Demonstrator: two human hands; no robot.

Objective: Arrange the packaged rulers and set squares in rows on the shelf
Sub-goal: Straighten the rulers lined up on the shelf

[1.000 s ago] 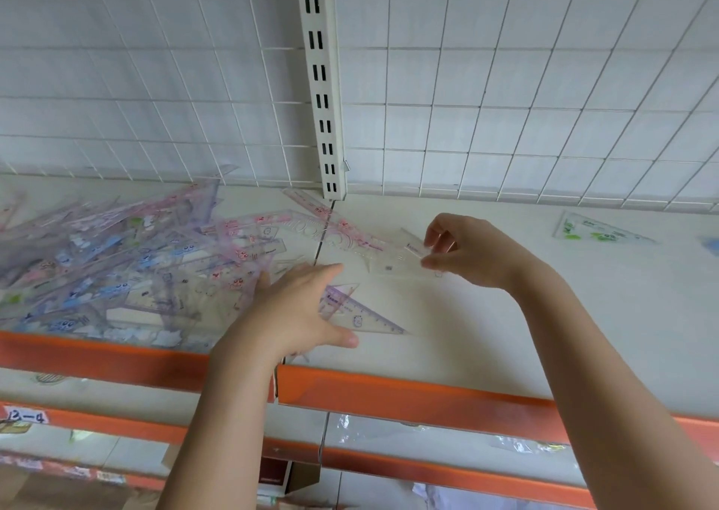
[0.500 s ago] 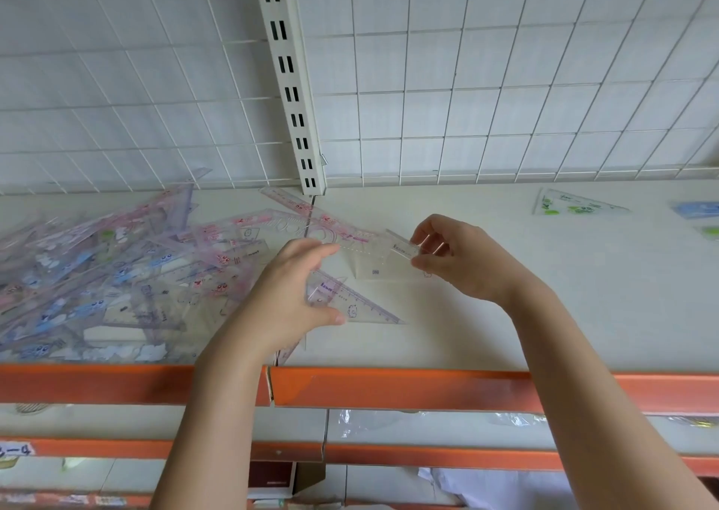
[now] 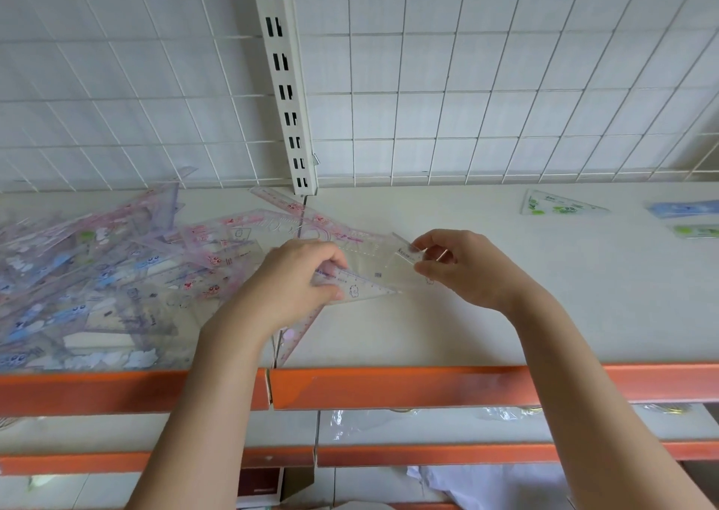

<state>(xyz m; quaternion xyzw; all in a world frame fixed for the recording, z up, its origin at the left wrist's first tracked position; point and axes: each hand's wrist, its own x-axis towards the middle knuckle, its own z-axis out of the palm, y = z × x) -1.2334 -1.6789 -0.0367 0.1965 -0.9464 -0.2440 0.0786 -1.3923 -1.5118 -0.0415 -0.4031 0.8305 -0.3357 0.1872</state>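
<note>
A loose heap of clear packaged rulers and set squares (image 3: pixel 101 276) with pink, blue and purple prints covers the left of the cream shelf (image 3: pixel 544 307). My left hand (image 3: pixel 295 280) grips a clear set square (image 3: pixel 362 286) with purple markings at the heap's right edge. My right hand (image 3: pixel 463 266) pinches the end of a clear packaged ruler (image 3: pixel 385 256) just above that set square. A green-printed set square (image 3: pixel 560 204), a blue ruler pack (image 3: pixel 684 210) and a green ruler pack (image 3: pixel 696 231) lie flat at the far right.
A white wire grid (image 3: pixel 467 101) backs the shelf, with a slotted upright post (image 3: pixel 284 81) at the middle. An orange lip (image 3: pixel 389 387) runs along the shelf's front edge. Lower shelves below hold plastic wrapping (image 3: pixel 350 424).
My left hand has closed from flat on the pile to gripping the purple-marked set square. My right hand keeps its pinch on the clear ruler pack. The view has shifted slightly right.
</note>
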